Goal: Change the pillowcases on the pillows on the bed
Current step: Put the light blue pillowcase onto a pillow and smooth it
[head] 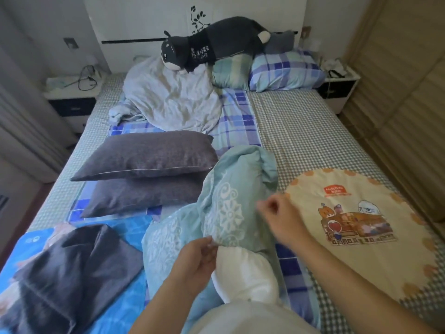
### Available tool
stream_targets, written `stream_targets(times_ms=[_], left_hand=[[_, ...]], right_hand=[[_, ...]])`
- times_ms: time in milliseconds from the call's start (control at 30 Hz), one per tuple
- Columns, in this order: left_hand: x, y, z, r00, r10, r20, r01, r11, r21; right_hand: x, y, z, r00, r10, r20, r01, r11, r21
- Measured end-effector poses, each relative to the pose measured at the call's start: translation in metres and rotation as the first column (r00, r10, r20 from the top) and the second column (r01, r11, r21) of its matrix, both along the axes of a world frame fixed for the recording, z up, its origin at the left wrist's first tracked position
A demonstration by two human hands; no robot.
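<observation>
A white pillow (245,273) lies at the near middle of the bed, its near end bare. A teal pillowcase with a white pattern (228,201) covers its far part. My left hand (199,259) pinches the pillowcase's open edge beside the bare pillow. My right hand (281,218) is at the case's right side with curled fingers; whether they pinch the cloth I cannot tell. Two pillows in dark grey cases (149,169) are stacked to the left. A folded dark grey pillowcase (72,266) lies at the near left.
A crumpled pale duvet (173,100) and a dark plush toy (212,44) lie near the headboard, with a plaid pillow (286,71) at the right. A cream round mat with cartoon print (356,225) lies at my right. Nightstands (72,97) flank the bed.
</observation>
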State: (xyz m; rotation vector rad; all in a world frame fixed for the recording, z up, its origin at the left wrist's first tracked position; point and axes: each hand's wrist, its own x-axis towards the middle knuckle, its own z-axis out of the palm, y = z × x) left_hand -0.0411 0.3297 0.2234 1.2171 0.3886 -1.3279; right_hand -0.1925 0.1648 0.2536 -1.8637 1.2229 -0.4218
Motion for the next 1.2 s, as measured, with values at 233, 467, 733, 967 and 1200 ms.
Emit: stream_targets(times_ms=[233,467,733,967,1200], left_hand=[[0.024,-0.037,0.051,0.983,0.176,-0.048,-0.183,0.962,-0.204],[-0.015,0.009,0.147,0.997,0.077,-0.012,-0.074,0.887,-0.455],[0.062,0.121,0.058,0.822,0.535,0.195,-0.547,0.837,0.013],[0.11,0.151,0.001,-0.215,-0.524,0.824,-0.379,0.822,0.424],[0.172,0.098,-0.037,-0.88,-0.474,0.005,-0.153,0.293,0.944]], right_hand=[[-0.003,0.067,-0.003,0.965,0.2,-0.172,-0.15,0.952,0.267],[0.003,-0.001,0.072,0.998,-0.037,-0.056,0.027,0.985,-0.17],[0.059,0.126,-0.048,0.675,0.72,-0.162,-0.691,0.539,-0.483],[0.114,0.18,-0.112,0.352,0.82,-0.45,-0.923,0.227,-0.31],[0.138,0.202,-0.14,0.468,0.812,-0.349,-0.873,0.364,-0.324]])
